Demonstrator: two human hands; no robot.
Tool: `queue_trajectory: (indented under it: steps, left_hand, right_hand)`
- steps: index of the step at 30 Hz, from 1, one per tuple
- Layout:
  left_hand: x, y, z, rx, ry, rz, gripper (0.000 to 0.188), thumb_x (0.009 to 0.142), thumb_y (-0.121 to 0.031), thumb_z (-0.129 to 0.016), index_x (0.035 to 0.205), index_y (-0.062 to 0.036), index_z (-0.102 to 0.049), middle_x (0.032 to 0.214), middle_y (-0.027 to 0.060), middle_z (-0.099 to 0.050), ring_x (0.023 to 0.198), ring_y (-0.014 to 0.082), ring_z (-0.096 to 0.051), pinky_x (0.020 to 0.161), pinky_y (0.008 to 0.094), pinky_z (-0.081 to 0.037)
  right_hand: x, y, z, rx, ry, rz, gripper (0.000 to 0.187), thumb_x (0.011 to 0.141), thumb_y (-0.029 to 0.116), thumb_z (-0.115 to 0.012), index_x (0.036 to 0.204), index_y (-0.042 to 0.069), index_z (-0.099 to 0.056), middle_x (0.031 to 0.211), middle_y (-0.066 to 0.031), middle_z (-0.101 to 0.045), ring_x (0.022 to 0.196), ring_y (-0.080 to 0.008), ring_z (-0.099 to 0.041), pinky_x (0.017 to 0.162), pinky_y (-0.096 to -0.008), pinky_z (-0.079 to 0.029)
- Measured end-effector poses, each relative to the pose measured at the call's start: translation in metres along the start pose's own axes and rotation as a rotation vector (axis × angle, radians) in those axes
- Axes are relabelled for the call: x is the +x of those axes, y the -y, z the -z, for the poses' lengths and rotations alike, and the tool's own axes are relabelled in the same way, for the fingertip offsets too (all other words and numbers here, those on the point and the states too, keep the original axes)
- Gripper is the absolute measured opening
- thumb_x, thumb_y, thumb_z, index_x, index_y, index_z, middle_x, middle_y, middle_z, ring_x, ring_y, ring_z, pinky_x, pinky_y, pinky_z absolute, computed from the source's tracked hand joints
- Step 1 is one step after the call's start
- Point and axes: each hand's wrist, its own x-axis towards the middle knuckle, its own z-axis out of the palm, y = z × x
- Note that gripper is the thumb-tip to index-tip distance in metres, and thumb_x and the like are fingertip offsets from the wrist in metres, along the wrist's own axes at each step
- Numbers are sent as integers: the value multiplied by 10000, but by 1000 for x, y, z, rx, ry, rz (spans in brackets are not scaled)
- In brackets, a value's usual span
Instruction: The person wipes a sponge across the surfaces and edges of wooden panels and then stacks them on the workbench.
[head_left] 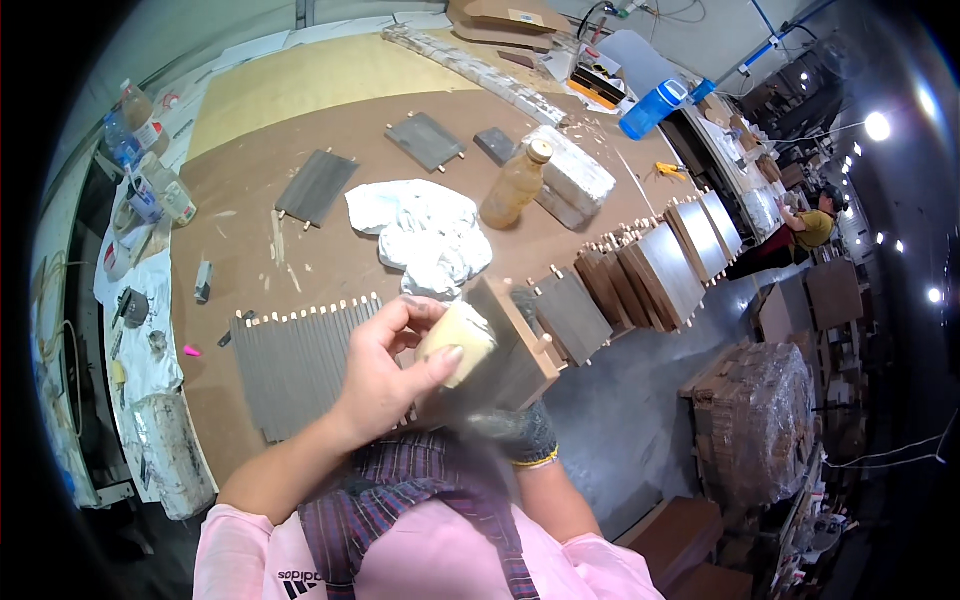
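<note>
Sanding step: left hand (385, 375) clenched a sanding block (457, 340) against the wood panel (515, 345) grasped by gloved right hand (520, 430); next needed steady strokes.

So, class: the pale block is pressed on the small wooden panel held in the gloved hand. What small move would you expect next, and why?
Probably a short stroke of the pale block along the wooden panel. The left hand pinches the block flat against the panel's face, and the gloved right hand braces the panel from below, blurred as if in motion.
</note>
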Motion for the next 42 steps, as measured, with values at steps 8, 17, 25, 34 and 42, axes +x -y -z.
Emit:
queue_trajectory:
  steps: [8, 17, 25, 34, 42]
  left_hand:
    - [-6, -22, -17, 445, 105, -482, 400, 727, -161, -808, 1022, 38, -627, 989, 120, -642, 854, 189, -623, 763, 293, -504]
    - [-1, -20, -9, 512, 37, -473, 344, 751, -134, -771, 1024, 25, -636, 979, 104, -637, 852, 173, -631, 774, 292, -515]
    - [10, -8, 9, 426, -170, -197, 347, 745, -71, -768, 1057, 17, -642, 994, 74, -652, 854, 155, -637, 787, 281, -507]
    - [25, 13, 49, 216, -235, -66, 268, 901, -92, -672, 1140, 21, -626, 1061, 76, -660, 943, 121, -630, 855, 274, -523]
    - [9, 18, 36, -103, -4, 153, 289, 960, -180, -626, 1169, 17, -587, 1066, 72, -672, 936, 117, -659, 821, 263, -535]
  right_hand:
    - [-3, -6, 17, -273, -48, -21, 1253, 682, 328, -932, 1575, -25, -127, 1456, -145, -431, 1308, -262, -457, 1136, -407, -356]
    - [-8, 0, 0, -317, 5, 116, 878, 770, 172, -832, 1501, 34, -366, 1446, -127, -496, 1338, -240, -482, 1115, -396, -411]
    - [-3, 40, -38, -292, 42, 188, 1279, 645, 372, -929, 1594, 17, -147, 1628, -180, -236, 1514, -339, -217, 1227, -426, -187]
    - [-13, 40, -44, -110, 124, 203, 1232, 686, 324, -903, 1612, 51, -136, 1668, -154, -169, 1544, -274, -145, 1230, -411, -170]
    - [-63, 17, -56, 711, -80, -77, 1013, 734, 54, -807, 1591, 137, -273, 1385, -76, -515, 1237, -190, -507, 1010, -343, -479]
